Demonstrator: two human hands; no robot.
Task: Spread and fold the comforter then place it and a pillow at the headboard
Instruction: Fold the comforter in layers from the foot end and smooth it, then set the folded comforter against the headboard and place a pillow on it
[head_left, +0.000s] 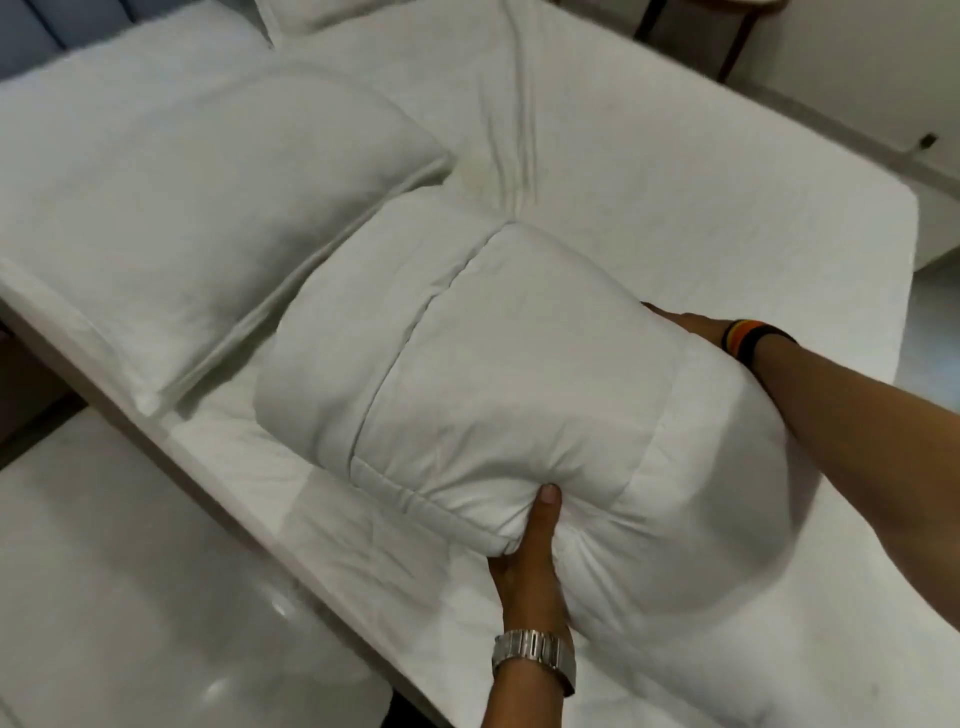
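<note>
White bed; pillow lies near the blue headboard. Folded comforter sits just beside the pillow, between both hands. Left hand grips its near edge, thumb on top. Right hand mostly hidden behind the far side; grip unclear.

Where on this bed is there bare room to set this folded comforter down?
Bare sheet lies open beyond the comforter, out to the bed's far edge. A narrower strip runs along the near edge by the left hand. Toward the headboard it is crowded: the big pillow fills that end, a second pillow beyond. The right hand is mostly hidden.
</note>
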